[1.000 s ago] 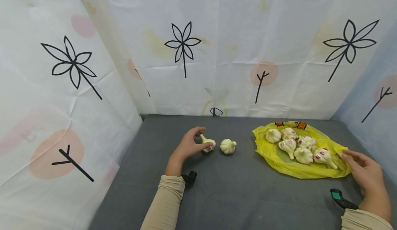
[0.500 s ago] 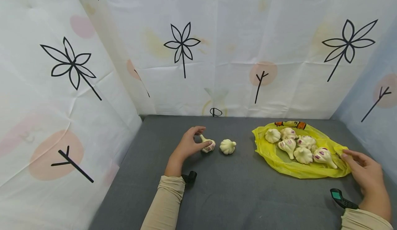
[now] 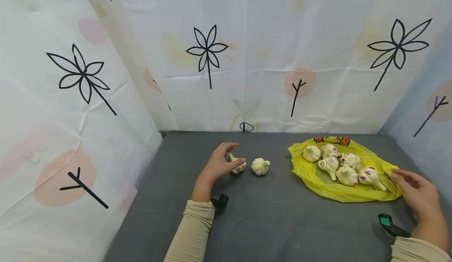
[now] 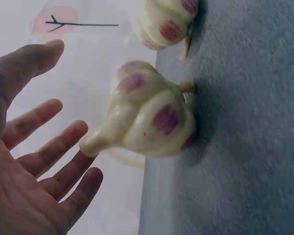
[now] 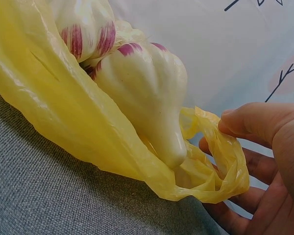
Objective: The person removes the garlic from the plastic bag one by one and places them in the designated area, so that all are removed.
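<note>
My left hand [image 3: 217, 163] is held just left of a garlic bulb [image 3: 238, 165], thumb and fingers spread apart. In the left wrist view the bulb [image 4: 147, 115] is cream with purple patches, its neck pointing towards the fingertips [image 4: 77, 128], which overlap the neck end. A second garlic bulb [image 3: 260, 166] lies a little to the right. At the far right, my right hand [image 3: 418, 193] pinches the edge of a yellow plastic bag [image 3: 328, 191] between thumb and fingers. Several garlic bulbs [image 3: 347, 175] lie in the spread bag; one [image 5: 147, 93] has its neck by the gathered edge.
The grey cloth-covered table [image 3: 268, 222] runs back to a white printed curtain [image 3: 257, 97], with curtain on the left and right sides too. A black wrist camera [image 3: 219, 201] sits on the left wrist, and another black device [image 3: 392, 226] on the right.
The head view has shifted slightly. My left hand has edged a little to the right, closer over the garlic bulb; my right hand stays at the bag's edge.
</note>
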The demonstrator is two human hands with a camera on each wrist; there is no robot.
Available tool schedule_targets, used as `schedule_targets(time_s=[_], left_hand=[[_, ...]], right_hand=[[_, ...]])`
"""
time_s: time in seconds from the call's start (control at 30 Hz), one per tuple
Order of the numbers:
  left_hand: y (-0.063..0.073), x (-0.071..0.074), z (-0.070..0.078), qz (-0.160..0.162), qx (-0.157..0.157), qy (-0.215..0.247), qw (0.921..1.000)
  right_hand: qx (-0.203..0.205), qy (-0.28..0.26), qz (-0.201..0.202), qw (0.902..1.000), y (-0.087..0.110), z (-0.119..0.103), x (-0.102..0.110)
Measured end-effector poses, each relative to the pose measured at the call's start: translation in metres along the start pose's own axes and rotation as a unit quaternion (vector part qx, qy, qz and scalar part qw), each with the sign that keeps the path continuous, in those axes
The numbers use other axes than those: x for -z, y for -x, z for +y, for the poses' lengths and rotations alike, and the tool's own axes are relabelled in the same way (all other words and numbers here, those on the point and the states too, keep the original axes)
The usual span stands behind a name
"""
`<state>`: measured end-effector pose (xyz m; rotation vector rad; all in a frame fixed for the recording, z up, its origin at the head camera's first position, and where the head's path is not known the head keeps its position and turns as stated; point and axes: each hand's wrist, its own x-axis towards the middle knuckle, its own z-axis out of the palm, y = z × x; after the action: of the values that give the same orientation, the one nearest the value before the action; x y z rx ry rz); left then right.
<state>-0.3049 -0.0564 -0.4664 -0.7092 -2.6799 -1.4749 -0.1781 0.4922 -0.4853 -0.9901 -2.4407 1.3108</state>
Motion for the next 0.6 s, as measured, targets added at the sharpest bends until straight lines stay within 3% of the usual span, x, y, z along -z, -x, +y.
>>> schedule_targets(time_s=[0.37, 0.6], left_hand=[[-0.005, -0.011, 0.014, -0.004, -0.009, -0.060, 0.9982], [-0.007, -0.010, 0.016, -0.008, -0.009, -0.050, 0.9987]], right_hand=[[-0.011, -0.006, -0.001, 0.9999, 0.001, 0.003, -0.001], [-0.004, -0.005, 0.003, 1.0000, -0.001, 0.002, 0.001]])
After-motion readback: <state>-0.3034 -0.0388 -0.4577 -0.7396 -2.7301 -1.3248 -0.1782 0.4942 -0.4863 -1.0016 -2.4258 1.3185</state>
